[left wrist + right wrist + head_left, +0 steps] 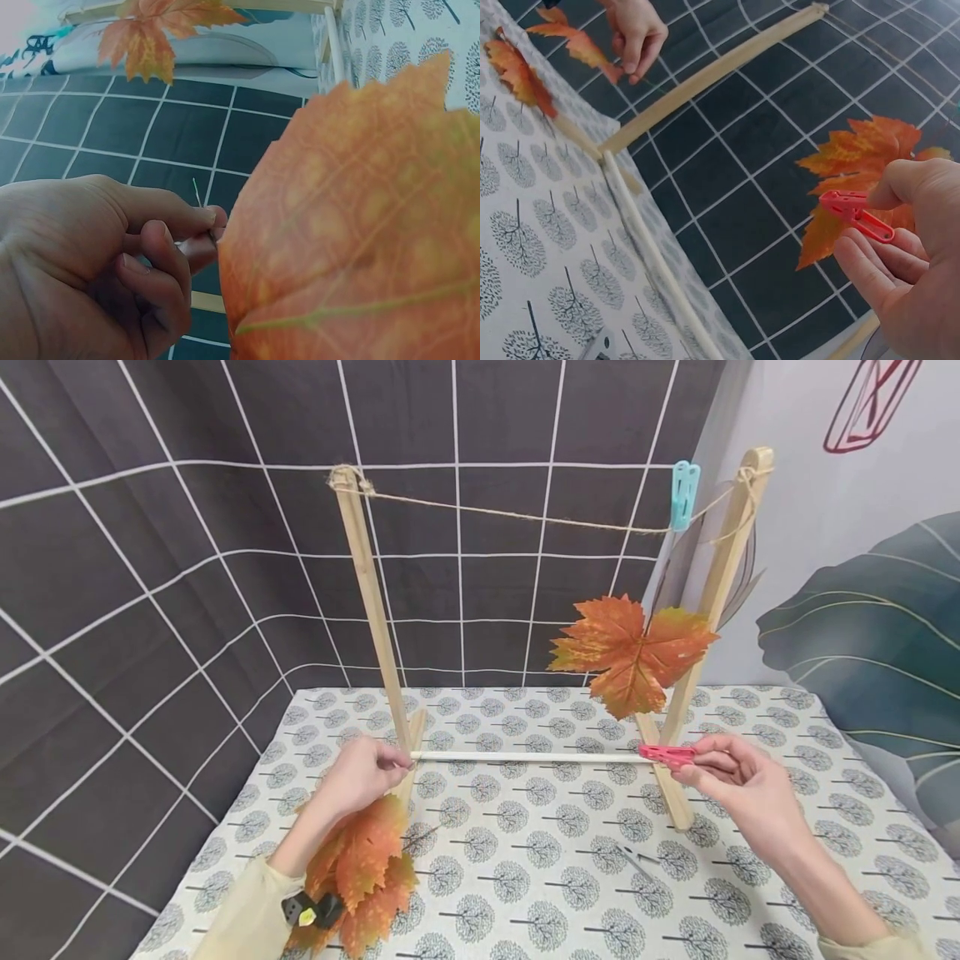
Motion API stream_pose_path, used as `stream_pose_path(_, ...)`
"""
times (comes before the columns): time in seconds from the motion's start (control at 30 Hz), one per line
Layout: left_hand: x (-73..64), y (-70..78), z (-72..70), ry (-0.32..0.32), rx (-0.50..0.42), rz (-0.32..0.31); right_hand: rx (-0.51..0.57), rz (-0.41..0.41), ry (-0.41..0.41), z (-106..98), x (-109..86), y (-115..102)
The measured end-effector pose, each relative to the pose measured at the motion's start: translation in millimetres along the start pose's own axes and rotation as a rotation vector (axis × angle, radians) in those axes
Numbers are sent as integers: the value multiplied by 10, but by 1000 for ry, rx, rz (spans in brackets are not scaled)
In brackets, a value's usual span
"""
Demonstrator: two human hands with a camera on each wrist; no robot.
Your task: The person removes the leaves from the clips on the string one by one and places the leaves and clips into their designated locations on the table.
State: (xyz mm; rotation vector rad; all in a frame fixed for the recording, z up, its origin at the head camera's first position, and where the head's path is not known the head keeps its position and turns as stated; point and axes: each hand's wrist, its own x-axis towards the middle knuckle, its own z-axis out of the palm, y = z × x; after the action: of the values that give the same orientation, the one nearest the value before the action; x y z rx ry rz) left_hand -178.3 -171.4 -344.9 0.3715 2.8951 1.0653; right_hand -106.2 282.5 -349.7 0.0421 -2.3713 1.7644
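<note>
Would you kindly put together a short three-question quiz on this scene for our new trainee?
1. What does the right hand hold?
A) a white rod
B) a pinkish-red clothespin
C) a metal tool

2. True or false: in the head view, the blue clothespin sits on the twine nearer the right-hand post than the left-hand post.

3. Fill the gap: in the left wrist view, the left hand pinches a thin ____ beside a large orange leaf.

Key:
1. B
2. True
3. stem
</note>
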Motion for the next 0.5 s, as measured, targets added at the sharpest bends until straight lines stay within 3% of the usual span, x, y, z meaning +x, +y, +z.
stream_pose_path(0.17, -13, -11, 38, -18, -2, -43, 57, 18, 13, -23, -57, 70)
stream_pose_path(0.5, -70, -47, 110, -42, -40, -109, 35, 63, 20, -34, -148, 151)
